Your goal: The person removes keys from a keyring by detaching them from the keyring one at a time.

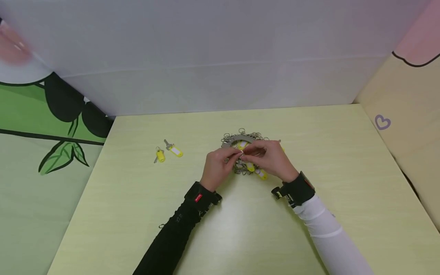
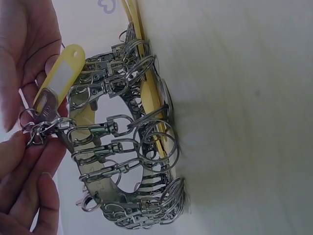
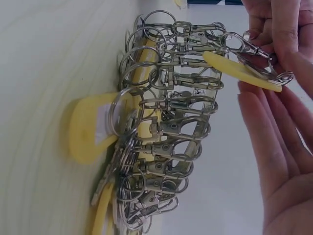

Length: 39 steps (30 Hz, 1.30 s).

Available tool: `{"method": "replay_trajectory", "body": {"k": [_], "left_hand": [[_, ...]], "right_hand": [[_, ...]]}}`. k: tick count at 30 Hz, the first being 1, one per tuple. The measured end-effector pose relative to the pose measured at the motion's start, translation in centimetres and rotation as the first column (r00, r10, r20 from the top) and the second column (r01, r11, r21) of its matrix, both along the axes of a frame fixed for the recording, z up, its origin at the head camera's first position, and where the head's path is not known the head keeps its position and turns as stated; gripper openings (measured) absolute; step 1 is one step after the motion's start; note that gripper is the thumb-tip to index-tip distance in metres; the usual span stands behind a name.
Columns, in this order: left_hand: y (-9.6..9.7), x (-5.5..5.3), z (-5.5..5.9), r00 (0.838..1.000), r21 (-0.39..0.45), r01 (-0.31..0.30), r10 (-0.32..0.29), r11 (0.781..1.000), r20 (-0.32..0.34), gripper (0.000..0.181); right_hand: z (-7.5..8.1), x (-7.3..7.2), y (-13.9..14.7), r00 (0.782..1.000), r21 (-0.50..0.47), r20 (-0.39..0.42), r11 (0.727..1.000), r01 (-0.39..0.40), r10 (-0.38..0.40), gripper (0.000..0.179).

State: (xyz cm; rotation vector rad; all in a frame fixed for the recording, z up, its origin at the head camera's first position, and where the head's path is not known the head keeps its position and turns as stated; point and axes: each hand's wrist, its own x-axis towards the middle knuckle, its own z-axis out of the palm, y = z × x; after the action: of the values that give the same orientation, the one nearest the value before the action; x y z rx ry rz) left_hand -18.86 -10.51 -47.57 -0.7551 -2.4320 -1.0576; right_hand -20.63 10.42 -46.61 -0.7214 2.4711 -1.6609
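Observation:
A metal ring holder [image 1: 240,136], hung with several swivel clasps and split rings, stands on the table below both hands. My left hand [image 1: 217,165] pinches a small split ring [image 2: 27,117] beside a clasp. My right hand [image 1: 271,159] meets it from the other side, thumb and fingers pinching at the same ring. From there hang a silver key [image 2: 47,105] and a yellow key tag [image 2: 61,73] with a pale label. In the right wrist view this tag [image 3: 237,71] lies against the right fingertips. Exactly how the ring links to the clasp is hard to see.
Left on the table lie two keys with yellow tags, one tag upright [image 1: 160,155] and one slanted [image 1: 176,151]. More yellow tags [image 1: 262,174] hang from the holder. A small metal ring [image 1: 161,226] shows beside the left sleeve. A pale wall [image 1: 220,88] rises behind the table.

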Motion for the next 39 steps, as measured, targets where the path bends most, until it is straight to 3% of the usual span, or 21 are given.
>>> {"method": "replay_trajectory", "body": {"k": [5, 9, 19, 28, 31, 34, 37, 39], "left_hand": [[0.1, 0.0, -0.1, 1.000, 0.004, 0.011, -0.011, 1.000, 0.003, 0.007], [0.1, 0.0, -0.1, 1.000, 0.005, 0.016, -0.016, 1.000, 0.009, 0.008], [-0.1, -0.1, -0.2, 0.998, 0.031, 0.017, -0.019, 0.999, 0.065, 0.009], [-0.1, -0.1, -0.2, 0.998, 0.032, 0.009, -0.011, 0.999, 0.062, 0.008], [-0.1, -0.1, -0.2, 0.998, 0.029, 0.006, -0.008, 1.000, 0.063, 0.008], [-0.2, -0.1, -0.2, 0.998, 0.029, 0.000, -0.002, 1.000, 0.064, 0.008], [-0.3, -0.1, -0.2, 0.997, 0.035, 0.003, -0.006, 0.999, 0.071, 0.008], [-0.3, -0.1, -0.2, 0.997, 0.045, 0.014, -0.017, 0.999, 0.079, 0.008]], "right_hand": [[-0.1, -0.1, 0.1, 1.000, 0.009, -0.003, 1.000, 0.010, -0.010, 0.014], [-0.1, -0.1, 0.2, 0.999, -0.001, -0.051, 1.000, 0.017, -0.017, 0.017], [0.1, -0.4, 1.1, 0.989, 0.022, -0.128, 0.997, -0.071, 0.074, 0.025], [0.8, -0.7, 2.4, 0.970, 0.012, -0.236, 0.998, 0.054, -0.050, 0.020], [1.0, -1.1, 3.3, 0.948, -0.004, -0.286, 0.990, 0.143, -0.138, 0.015], [1.0, -1.7, 4.6, 0.911, 0.001, -0.317, 0.960, 0.280, -0.265, 0.012], [0.5, -2.3, 6.5, 0.857, 0.033, -0.333, 0.904, 0.427, -0.393, 0.011], [0.1, -2.6, 7.8, 0.806, 0.080, -0.361, 0.845, 0.528, -0.469, 0.008]]}}
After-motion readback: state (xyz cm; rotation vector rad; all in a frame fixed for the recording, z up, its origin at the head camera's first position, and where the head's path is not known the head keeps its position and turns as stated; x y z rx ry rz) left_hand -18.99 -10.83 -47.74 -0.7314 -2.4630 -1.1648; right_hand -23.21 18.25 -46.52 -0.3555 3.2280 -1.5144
